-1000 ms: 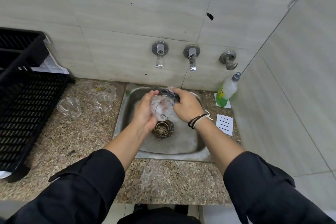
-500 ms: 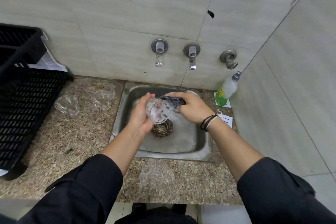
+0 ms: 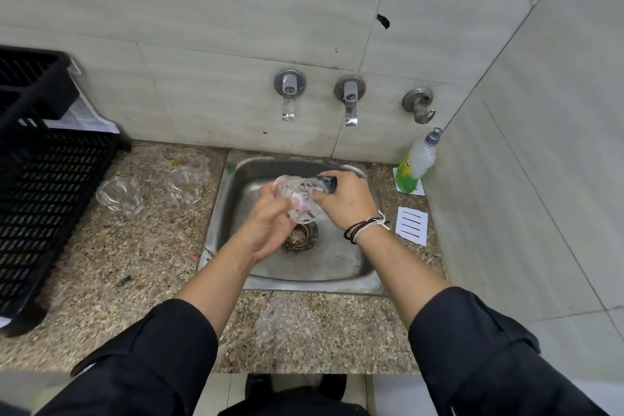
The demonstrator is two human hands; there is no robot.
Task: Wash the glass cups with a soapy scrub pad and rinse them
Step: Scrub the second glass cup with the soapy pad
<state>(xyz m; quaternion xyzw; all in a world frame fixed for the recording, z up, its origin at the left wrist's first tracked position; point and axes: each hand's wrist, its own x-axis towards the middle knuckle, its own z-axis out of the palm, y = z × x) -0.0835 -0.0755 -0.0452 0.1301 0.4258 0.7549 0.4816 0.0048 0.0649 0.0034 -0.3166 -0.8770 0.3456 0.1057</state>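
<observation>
Soapy cup [image 3: 299,197] held over the sink [image 3: 337,267], pad [image 3: 326,183] working at it.

Left hand [image 3: 266,228] fingers curl round the cup's body from the near left; right hand [image 3: 344,201] fingers pinch the dark pad against its far right side. The glass looks light, rigid, breakable and slick with suds, so grip the wall, not the rim. 2 more cups [image 3: 120,194] wait on the desk [image 3: 135,263], left.

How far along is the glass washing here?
Nothing looks finished: the black rack shows no cups. In hand: the left hand holds a soapy glass cup over the sink while the right hand works a dark scrub pad on it. Left: rinsing it, plus two cups on the counter; neither tap runs.
</observation>
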